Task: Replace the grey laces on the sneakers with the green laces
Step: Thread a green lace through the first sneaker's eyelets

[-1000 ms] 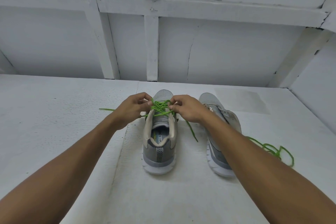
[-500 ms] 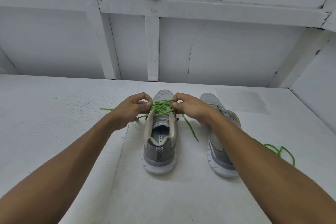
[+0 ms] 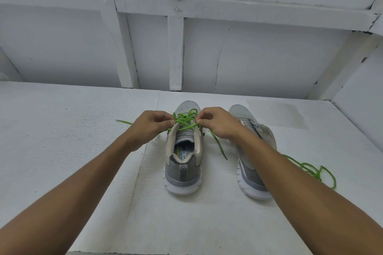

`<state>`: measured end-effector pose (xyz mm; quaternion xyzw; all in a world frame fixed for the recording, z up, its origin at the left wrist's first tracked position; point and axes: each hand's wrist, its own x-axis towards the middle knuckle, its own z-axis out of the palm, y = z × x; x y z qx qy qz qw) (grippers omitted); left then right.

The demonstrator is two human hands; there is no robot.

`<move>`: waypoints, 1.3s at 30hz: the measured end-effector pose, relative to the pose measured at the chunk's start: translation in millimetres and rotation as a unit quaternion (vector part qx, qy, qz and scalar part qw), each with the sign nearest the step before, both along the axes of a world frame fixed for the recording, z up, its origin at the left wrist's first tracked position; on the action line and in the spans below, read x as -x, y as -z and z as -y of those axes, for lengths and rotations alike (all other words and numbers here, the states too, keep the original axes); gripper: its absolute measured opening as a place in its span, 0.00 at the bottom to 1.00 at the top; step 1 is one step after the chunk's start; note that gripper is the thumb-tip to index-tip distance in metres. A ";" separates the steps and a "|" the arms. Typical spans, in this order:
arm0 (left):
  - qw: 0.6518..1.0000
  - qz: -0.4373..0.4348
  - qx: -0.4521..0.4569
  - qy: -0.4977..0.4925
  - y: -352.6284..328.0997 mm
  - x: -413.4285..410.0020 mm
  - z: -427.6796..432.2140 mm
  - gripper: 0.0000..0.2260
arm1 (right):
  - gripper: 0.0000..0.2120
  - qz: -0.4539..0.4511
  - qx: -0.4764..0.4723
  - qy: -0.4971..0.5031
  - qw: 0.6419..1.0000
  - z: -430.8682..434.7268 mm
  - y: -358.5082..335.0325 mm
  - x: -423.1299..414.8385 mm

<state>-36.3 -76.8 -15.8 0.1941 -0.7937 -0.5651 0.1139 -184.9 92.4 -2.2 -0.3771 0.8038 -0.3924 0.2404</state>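
Note:
Two grey sneakers stand heel-toward-me on a white surface. The left sneaker (image 3: 183, 163) has a green lace (image 3: 186, 120) threaded across its eyelets. My left hand (image 3: 149, 125) pinches the lace at the shoe's left side, and my right hand (image 3: 215, 123) pinches it at the right side. Loose lace ends trail out to the left and down to the right of this shoe. The right sneaker (image 3: 251, 130) leans to one side, partly hidden by my right forearm. A second green lace (image 3: 313, 168) lies loose beside it.
The white foam-like surface (image 3: 72, 141) stretches wide on both sides. A white wall with wooden framing (image 3: 176, 51) rises just behind the shoes, and a side wall closes in at the far right.
Both hands have shifted slightly toward the toe of the left sneaker and apart, pulling the green lace tighter across the eyelets. The shoes have stayed in place.

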 end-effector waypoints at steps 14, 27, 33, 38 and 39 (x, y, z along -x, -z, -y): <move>0.998 0.025 0.056 0.032 -3.6 5.5 1.7 0.09 | 0.07 0.009 0.014 0.017 1.000 6.2 -6.1 -8.8; 0.996 0.013 0.081 0.024 -14.3 11.7 -4.4 0.07 | 0.05 -0.020 -0.038 0.033 0.999 8.0 -20.5 -12.3; 0.995 0.003 0.094 0.022 -23.2 15.8 -2.4 0.07 | 0.07 -0.056 -0.036 0.006 0.998 10.0 -26.6 -15.3; 0.998 0.012 0.059 0.030 -20.9 8.4 1.6 0.06 | 0.06 0.017 -0.012 0.041 0.999 10.5 -24.6 -13.6; 0.997 0.025 0.064 0.033 -19.4 7.2 2.4 0.07 | 0.05 0.025 -0.007 0.043 0.999 10.8 -23.9 -13.1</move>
